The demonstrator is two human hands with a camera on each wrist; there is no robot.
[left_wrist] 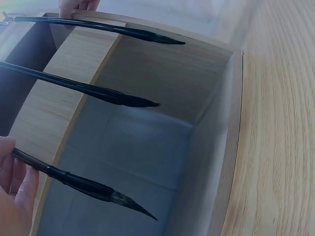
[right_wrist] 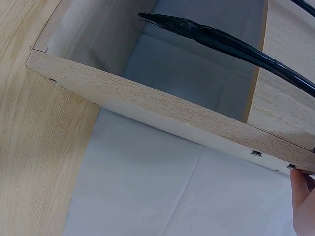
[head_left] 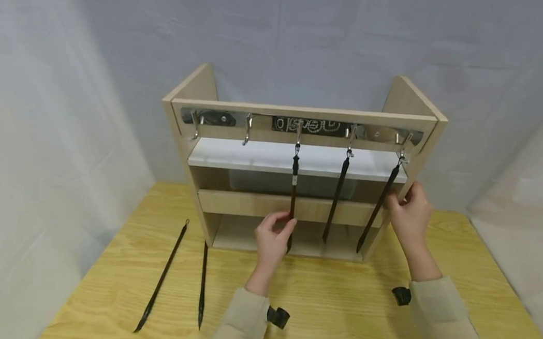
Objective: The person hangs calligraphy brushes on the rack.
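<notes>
From the middle hook of the wooden rack (head_left: 269, 206) hangs a calligraphy brush (head_left: 294, 191) with a white label near its top. My left hand (head_left: 272, 239) pinches the lower part of its handle between thumb and fingers; in the left wrist view its pointed bristle tip (left_wrist: 135, 204) hangs free. My right hand (head_left: 411, 214) grips the front edge of the rack's right side panel (right_wrist: 162, 101). Beside that hand, a dark brush (head_left: 378, 207) hangs from the rightmost hook, and another brush (head_left: 336, 199) hangs one hook to its left.
A metal hook rail (head_left: 255, 122) runs across the rack's top; its two left hooks hold nothing. Two more dark brushes lie on the wooden table at left: a longer one (head_left: 164, 274) slanted, a second one (head_left: 202, 289) close to the rack's front left corner. Pale sheeting (head_left: 69, 126) surrounds the table.
</notes>
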